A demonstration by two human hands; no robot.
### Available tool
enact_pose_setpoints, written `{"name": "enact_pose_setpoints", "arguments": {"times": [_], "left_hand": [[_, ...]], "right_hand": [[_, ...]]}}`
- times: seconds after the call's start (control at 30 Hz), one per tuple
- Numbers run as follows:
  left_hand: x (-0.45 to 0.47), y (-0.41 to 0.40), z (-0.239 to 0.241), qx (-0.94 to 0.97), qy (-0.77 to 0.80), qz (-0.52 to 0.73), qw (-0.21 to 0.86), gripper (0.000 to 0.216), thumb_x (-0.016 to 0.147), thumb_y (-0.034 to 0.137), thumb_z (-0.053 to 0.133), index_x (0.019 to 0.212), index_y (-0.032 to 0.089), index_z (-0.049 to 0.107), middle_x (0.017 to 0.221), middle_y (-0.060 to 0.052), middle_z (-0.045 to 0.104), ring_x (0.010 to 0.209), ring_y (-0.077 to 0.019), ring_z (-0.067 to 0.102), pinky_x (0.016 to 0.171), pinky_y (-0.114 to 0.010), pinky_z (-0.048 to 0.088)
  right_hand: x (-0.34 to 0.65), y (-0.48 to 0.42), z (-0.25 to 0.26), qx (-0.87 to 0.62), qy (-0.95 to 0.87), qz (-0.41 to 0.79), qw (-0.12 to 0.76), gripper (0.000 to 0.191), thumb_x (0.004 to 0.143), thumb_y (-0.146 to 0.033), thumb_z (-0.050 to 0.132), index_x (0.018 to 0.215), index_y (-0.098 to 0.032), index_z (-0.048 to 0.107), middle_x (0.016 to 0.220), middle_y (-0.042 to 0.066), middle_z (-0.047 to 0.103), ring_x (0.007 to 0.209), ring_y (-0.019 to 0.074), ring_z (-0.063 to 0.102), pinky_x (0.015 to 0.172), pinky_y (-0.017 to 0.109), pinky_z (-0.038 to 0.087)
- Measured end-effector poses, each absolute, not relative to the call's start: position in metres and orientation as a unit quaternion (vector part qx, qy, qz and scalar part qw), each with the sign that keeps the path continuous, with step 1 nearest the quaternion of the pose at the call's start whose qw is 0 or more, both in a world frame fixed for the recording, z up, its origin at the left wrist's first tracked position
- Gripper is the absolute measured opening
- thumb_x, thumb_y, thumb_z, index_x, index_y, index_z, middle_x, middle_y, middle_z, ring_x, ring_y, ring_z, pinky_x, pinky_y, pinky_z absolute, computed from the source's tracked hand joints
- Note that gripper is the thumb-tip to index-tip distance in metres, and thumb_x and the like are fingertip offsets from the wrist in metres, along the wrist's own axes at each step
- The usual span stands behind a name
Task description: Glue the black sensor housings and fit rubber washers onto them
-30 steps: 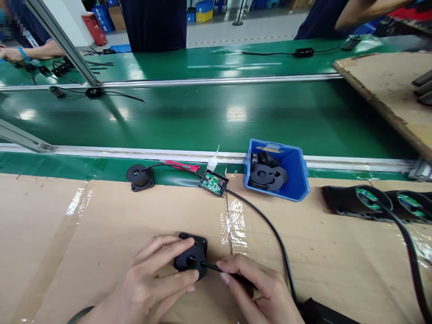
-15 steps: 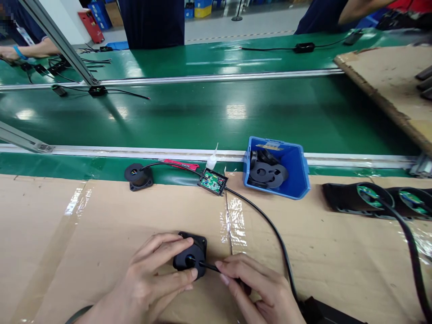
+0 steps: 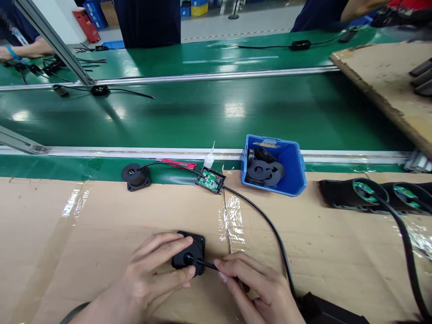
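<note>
Blue bin (image 3: 293,173), green circuit board (image 3: 210,180) and second black housing (image 3: 135,176) lie far side of cardboard; black cable (image 3: 266,222) runs beside right hand (image 3: 259,288). Left hand (image 3: 148,279) clasps black housing (image 3: 189,253) on cardboard; right fingers pinch thin black wire (image 3: 206,264) at its centre hole

Glossy green conveyor belt (image 3: 209,112) runs past a cardboard-covered bench (image 3: 101,225).

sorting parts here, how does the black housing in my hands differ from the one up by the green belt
The housing in hand is gripped by the left hand while the right hand pushes a thin black wire into its centre hole; the far housing lies untouched. The far housing already has a cable running to a small green circuit board; the housing in hand shows no board. Both are black, with a square flange and a round body.
</note>
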State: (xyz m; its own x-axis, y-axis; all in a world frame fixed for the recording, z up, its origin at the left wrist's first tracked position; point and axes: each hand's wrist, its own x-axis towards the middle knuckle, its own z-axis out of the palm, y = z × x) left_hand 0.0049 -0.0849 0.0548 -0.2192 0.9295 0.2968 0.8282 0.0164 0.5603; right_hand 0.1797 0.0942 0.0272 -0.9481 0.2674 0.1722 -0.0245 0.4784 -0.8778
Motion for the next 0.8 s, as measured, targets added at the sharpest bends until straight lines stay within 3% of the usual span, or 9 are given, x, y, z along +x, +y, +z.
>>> {"name": "enact_pose_setpoints", "arguments": {"times": [0.27, 0.43, 0.57, 0.8], "left_hand": [[0.003, -0.082, 0.052, 0.650, 0.698, 0.298, 0.048, 0.018, 0.100, 0.016, 0.056, 0.110, 0.024, 0.069, 0.124, -0.009, 0.070, 0.119, -0.0225, 0.060, 0.090, -0.038, 0.061], [0.001, -0.073, 0.075, 0.714, 0.667, 0.211, 0.022, 0.031, 0.101, 0.008, 0.038, 0.105, 0.018, 0.068, 0.119, -0.014, 0.070, 0.115, -0.0240, 0.061, 0.094, -0.041, 0.058], [-0.003, -0.064, 0.091, 0.741, 0.656, 0.143, 0.029, 0.026, 0.101, 0.010, 0.042, 0.099, 0.019, 0.067, 0.115, -0.013, 0.072, 0.114, -0.0228, 0.063, 0.098, -0.039, 0.057], [0.008, -0.065, 0.075, 0.748, 0.650, 0.131, -0.006, 0.024, 0.097, 0.011, 0.042, 0.089, 0.017, 0.064, 0.110, -0.017, 0.072, 0.117, -0.0277, 0.065, 0.109, -0.051, 0.049]], "right_hand": [[0.180, 0.094, 0.026, -0.066, -0.851, 0.499, 0.146, 0.030, 0.094, -0.001, 0.048, 0.109, -0.022, 0.064, 0.093, 0.002, 0.068, 0.082, 0.0099, 0.070, 0.072, 0.015, 0.056], [0.182, 0.095, 0.028, -0.063, -0.859, 0.487, 0.145, 0.030, 0.095, -0.002, 0.048, 0.112, -0.021, 0.064, 0.095, 0.003, 0.069, 0.084, 0.0096, 0.070, 0.073, 0.014, 0.056], [0.183, 0.095, 0.027, -0.053, -0.871, 0.464, 0.151, 0.028, 0.095, -0.002, 0.049, 0.111, -0.020, 0.064, 0.095, 0.004, 0.069, 0.084, 0.0103, 0.071, 0.073, 0.014, 0.056], [0.183, 0.095, 0.029, -0.037, -0.891, 0.423, 0.162, 0.031, 0.094, -0.002, 0.048, 0.115, -0.020, 0.064, 0.097, 0.005, 0.071, 0.081, 0.0112, 0.071, 0.071, 0.017, 0.058]]}}
